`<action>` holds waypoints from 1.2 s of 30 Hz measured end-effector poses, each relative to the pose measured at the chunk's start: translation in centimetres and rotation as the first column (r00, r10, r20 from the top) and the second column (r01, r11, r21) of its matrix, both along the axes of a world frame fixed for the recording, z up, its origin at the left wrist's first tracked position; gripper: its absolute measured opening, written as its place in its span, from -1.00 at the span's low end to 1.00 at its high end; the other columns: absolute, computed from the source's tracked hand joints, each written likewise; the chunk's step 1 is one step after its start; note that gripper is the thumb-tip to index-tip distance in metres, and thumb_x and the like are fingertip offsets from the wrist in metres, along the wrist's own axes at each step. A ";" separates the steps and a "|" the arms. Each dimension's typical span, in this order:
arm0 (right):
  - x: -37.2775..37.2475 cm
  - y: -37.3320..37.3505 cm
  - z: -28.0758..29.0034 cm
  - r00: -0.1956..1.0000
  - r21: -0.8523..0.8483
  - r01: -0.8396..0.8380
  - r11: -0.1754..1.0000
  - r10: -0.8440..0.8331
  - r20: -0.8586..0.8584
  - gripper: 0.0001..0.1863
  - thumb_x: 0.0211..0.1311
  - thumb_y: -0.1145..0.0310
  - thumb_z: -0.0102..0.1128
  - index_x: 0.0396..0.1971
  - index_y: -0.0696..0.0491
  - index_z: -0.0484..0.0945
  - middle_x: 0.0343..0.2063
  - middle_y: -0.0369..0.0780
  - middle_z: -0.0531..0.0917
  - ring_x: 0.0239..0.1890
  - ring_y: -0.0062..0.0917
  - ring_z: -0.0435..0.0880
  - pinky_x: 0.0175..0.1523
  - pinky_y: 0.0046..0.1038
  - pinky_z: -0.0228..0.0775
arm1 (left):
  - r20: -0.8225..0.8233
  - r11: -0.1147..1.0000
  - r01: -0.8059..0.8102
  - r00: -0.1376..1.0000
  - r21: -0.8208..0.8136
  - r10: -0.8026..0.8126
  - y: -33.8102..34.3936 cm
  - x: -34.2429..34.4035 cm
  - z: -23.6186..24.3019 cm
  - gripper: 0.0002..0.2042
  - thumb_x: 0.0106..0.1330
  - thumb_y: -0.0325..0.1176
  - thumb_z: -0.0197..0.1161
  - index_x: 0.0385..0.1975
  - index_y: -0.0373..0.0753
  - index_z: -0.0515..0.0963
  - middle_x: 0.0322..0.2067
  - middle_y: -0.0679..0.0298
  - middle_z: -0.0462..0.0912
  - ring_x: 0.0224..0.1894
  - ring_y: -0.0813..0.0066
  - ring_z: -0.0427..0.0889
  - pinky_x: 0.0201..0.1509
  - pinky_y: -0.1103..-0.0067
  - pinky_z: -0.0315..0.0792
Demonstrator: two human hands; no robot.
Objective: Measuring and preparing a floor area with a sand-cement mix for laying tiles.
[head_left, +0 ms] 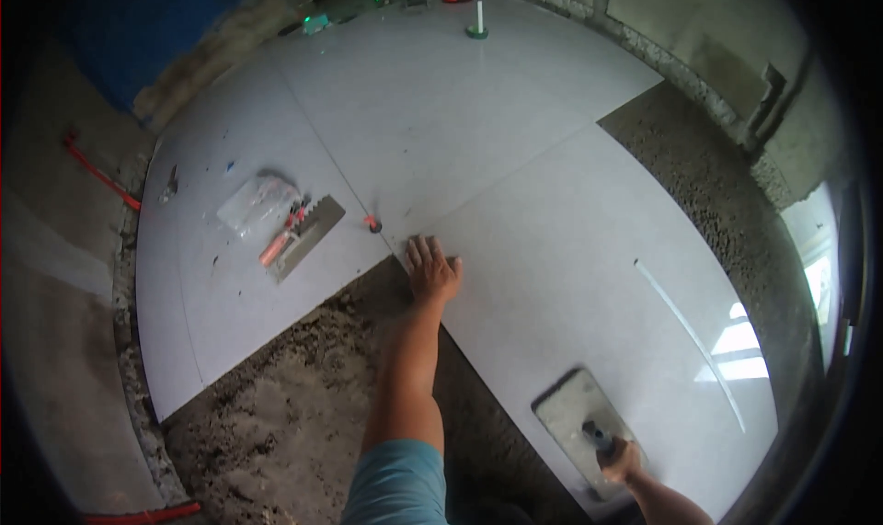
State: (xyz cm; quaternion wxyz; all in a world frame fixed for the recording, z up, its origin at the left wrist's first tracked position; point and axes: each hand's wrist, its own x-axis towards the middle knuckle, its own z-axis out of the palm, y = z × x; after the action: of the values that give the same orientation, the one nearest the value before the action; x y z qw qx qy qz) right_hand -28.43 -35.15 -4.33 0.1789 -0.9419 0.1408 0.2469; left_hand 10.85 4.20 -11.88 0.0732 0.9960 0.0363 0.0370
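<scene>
Grey rectangular float (570, 413) lies at five o'clock from my left hand (434, 272), which I see flat on the pale tile (552, 258), thumb spread. My right hand (622, 462) grips the float's handle (600, 437).

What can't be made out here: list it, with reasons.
All in the head view:
Gripped part of the float handle: hidden by the right hand.
Tile surface under the left hand: covered by that hand.
Contents of the plastic packet, if any: too blurred.
Green-lit device at the far edge: too small.
Right forearm: cut off by the lower edge.
</scene>
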 end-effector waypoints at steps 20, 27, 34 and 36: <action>22.6 6.0 1.5 0.982 0.063 0.162 0.985 -0.155 -0.106 -0.73 0.09 0.27 0.09 -0.27 0.04 0.65 -0.31 0.02 0.68 -0.18 -0.06 0.65 -0.09 -0.12 0.47 | -0.016 0.988 -0.154 0.988 -0.018 0.154 -1.4 3.7 0.3 -0.30 0.32 -0.02 0.00 0.34 -0.41 0.14 0.39 -0.05 0.09 0.45 -0.03 0.00 0.51 0.11 -0.21; 24.9 8.7 5.9 0.925 0.381 0.002 0.925 -0.147 0.351 -0.70 0.11 0.21 0.12 -0.32 0.15 0.56 -0.47 0.01 0.67 -0.34 0.04 0.64 -0.21 -0.06 0.48 | 0.183 0.994 -0.106 0.977 -0.007 0.106 -1.0 3.3 -1.9 -0.43 0.26 -0.19 0.03 0.24 -0.39 0.27 0.30 -0.05 0.23 0.40 -0.10 0.10 0.47 0.02 -0.09; 33.6 9.3 -2.7 0.996 0.057 -0.010 0.998 0.005 0.089 -0.65 0.14 0.18 0.13 -0.23 0.17 0.58 -0.41 0.06 0.67 -0.27 0.00 0.67 -0.17 -0.11 0.51 | 0.242 0.993 -0.117 0.963 -0.012 0.116 -2.2 3.8 -1.8 -0.46 0.25 -0.22 0.03 0.20 -0.39 0.32 0.28 -0.03 0.29 0.40 -0.07 0.12 0.46 0.03 -0.09; 37.8 11.5 -0.9 0.996 0.131 0.052 0.990 -0.060 0.063 -0.61 0.12 0.14 0.19 -0.25 0.19 0.60 -0.38 0.09 0.66 -0.24 0.02 0.65 -0.17 -0.10 0.51 | 0.209 0.990 -0.142 0.968 0.008 0.137 -1.3 2.8 -2.7 -0.45 0.26 -0.21 0.03 0.22 -0.39 0.31 0.27 -0.03 0.30 0.39 -0.07 0.14 0.46 0.03 -0.09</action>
State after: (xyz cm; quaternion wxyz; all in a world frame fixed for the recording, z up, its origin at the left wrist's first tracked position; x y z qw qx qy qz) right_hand 9.32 -23.67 -5.28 0.2511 -0.9317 0.1448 0.2189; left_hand 13.61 2.94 -14.58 0.0624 0.9823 0.0981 0.1466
